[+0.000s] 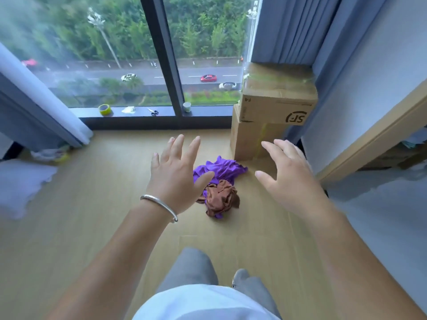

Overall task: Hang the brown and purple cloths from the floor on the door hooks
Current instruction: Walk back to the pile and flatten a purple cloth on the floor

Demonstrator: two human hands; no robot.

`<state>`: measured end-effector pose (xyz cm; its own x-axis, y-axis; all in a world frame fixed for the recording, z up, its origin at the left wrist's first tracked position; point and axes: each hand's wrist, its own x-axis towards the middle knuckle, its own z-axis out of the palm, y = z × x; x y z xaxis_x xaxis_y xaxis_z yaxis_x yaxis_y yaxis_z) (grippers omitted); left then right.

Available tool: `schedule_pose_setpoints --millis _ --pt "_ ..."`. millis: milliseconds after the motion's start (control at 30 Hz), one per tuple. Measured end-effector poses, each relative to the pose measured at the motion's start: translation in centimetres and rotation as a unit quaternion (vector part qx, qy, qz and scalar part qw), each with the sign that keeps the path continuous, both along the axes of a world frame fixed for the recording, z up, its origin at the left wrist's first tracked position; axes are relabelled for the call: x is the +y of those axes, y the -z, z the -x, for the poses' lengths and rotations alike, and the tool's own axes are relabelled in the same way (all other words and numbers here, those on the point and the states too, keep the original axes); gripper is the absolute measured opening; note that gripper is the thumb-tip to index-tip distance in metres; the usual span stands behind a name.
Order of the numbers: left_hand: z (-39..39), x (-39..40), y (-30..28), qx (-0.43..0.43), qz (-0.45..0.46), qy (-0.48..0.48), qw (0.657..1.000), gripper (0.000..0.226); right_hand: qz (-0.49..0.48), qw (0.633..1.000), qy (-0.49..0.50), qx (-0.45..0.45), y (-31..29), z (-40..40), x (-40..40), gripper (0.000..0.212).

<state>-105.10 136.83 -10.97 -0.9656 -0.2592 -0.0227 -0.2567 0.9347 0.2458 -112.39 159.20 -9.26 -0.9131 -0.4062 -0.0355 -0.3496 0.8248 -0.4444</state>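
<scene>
Both arms reached forward, left hand [175,179] and right hand [288,176] spread empty above the crumpled brown cloth [221,197] and purple cloth [221,168], seemingly to gather them.

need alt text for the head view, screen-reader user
Two bare open hands, left hand with a silver bracelet and right hand, reach down toward a crumpled brown cloth lying on a purple cloth on a wooden floor. Behind are stacked cardboard boxes and a large window.
</scene>
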Motion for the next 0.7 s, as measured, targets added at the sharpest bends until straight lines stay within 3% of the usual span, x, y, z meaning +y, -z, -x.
schedule_pose_setpoints --millis 367,533,700 --pt "5.7 -8.7 8.9 -0.096 -0.033 -0.119 0.988 0.078 -0.093 0.988 -0.100 -0.068 6.8 9.9 -8.9 0.066" --pt "11.1 -14.3 14.5 -0.139 -0.028 -0.091 0.986 0.075 -0.138 0.977 -0.138 -0.086 11.5 15.1 -15.3 0.070" --pt "17.4 -19.8 22.8 -0.155 -0.011 -0.020 0.988 0.069 -0.187 0.956 -0.188 -0.125 20.6 20.2 -21.1 0.077"
